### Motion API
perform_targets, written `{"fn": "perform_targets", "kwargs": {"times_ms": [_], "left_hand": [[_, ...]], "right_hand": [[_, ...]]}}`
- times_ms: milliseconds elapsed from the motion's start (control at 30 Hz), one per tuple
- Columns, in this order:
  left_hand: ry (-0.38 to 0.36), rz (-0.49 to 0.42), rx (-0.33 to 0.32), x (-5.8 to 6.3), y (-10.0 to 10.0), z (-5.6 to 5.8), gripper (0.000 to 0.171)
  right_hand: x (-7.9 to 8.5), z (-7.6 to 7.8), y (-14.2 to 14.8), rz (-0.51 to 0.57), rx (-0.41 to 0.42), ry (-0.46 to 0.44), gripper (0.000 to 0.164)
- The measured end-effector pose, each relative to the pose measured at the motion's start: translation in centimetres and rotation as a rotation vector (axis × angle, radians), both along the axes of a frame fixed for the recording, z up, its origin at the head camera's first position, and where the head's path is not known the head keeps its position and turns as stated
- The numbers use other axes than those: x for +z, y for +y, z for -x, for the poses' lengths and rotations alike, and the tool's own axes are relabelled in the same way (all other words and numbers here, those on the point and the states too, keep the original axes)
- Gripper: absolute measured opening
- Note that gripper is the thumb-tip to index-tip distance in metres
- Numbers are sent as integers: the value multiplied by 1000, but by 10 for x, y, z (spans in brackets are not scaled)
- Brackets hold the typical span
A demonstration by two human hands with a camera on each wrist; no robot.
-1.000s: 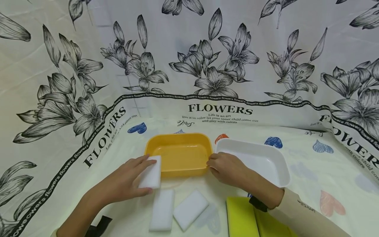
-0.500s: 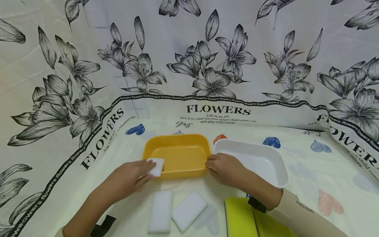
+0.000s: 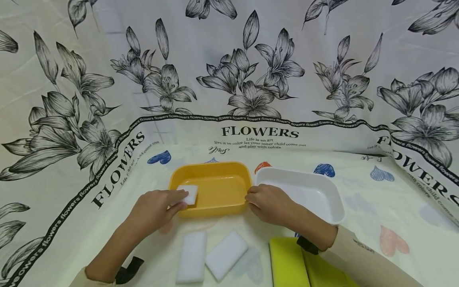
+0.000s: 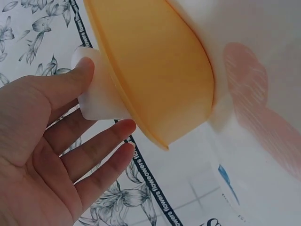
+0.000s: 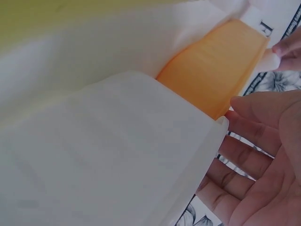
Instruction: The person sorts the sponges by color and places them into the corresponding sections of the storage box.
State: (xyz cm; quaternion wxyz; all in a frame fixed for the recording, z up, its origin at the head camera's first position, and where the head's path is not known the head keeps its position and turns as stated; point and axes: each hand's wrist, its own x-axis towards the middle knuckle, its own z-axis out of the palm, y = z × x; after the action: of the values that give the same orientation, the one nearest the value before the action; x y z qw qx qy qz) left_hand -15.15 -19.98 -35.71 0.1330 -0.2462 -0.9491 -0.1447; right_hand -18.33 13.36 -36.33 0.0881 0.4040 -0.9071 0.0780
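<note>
My left hand (image 3: 154,211) pinches a white sponge block (image 3: 190,194) between thumb and fingers, over the left end of the yellow plastic tray (image 3: 226,191). In the left wrist view the thumb lies on the sponge (image 4: 96,96), which the tray's rim partly hides; two other fingers spread out below it. My right hand (image 3: 270,203) pinches the right end of the tray's rim, close to the white tray (image 3: 319,195). Seen from the right wrist, thumb and forefinger meet at the corner of the yellow tray (image 5: 211,70).
Two more white sponges (image 3: 191,257) lie on the cloth in front of the yellow tray. Yellow-green folded pieces (image 3: 288,261) lie at the front right, partly under the right forearm. A flower-printed curtain (image 3: 251,79) hangs behind the trays.
My left hand has carried the sponge from the tray's front left corner rightward and in over its left end. The right hand keeps its place at the rim.
</note>
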Motion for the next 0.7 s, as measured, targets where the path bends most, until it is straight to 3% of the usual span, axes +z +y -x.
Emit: {"fn": "perform_targets", "kwargs": {"times_ms": [133,433,700], "left_hand": [[22,29,18,-1,3,5,29],[-11,77,33,-9,5,9,23],[-53,95,-8,-10,2,17,24]], "right_hand": [[1,0,-1,11,-5,-9,16],[-1,-2,-1,39,4,-9,13],[-4,-1,-1,41,4,15,15]]}}
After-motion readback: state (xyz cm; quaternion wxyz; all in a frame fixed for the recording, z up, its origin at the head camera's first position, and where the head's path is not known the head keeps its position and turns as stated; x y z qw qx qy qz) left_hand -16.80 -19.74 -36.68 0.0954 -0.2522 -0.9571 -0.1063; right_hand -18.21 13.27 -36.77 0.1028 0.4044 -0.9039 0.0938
